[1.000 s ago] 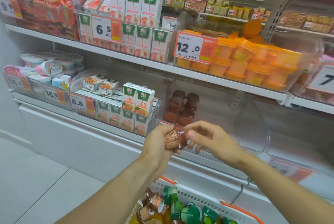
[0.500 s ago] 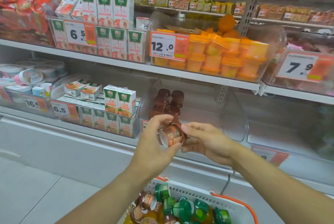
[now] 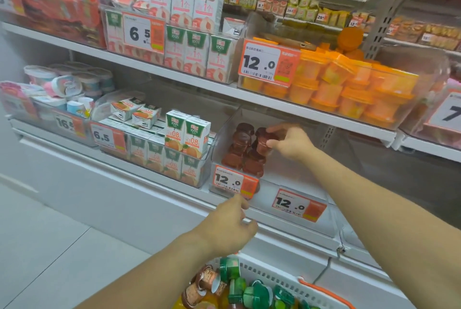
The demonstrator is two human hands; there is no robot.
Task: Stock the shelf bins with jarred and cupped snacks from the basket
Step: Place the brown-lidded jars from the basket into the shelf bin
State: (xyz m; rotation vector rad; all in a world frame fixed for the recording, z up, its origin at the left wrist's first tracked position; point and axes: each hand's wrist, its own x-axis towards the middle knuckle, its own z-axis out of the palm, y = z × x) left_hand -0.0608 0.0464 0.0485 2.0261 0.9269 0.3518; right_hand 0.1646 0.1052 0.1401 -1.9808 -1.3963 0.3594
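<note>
My right hand (image 3: 290,143) reaches into the clear shelf bin (image 3: 225,125) on the lower shelf and grips a brown-lidded cup (image 3: 263,143) on top of the stack of brown cups (image 3: 243,151) there. My left hand (image 3: 230,226) hangs below the bin's front, fingers loosely curled and holding nothing. The white basket (image 3: 272,278) with an orange handle sits at the bottom of the view. It holds several brown cups (image 3: 204,283) and green-lidded cups (image 3: 249,291).
Juice cartons (image 3: 179,144) fill the bin to the left, with yoghurt tubs (image 3: 67,86) further left. Orange cups (image 3: 349,89) fill a bin on the shelf above. A second clear bin (image 3: 331,206) stands to the right. Price tags (image 3: 235,181) hang on the bin fronts.
The brown cup passed from my left hand to my right, which carried it up into the bin onto the stack. My left hand let go and dropped toward the basket.
</note>
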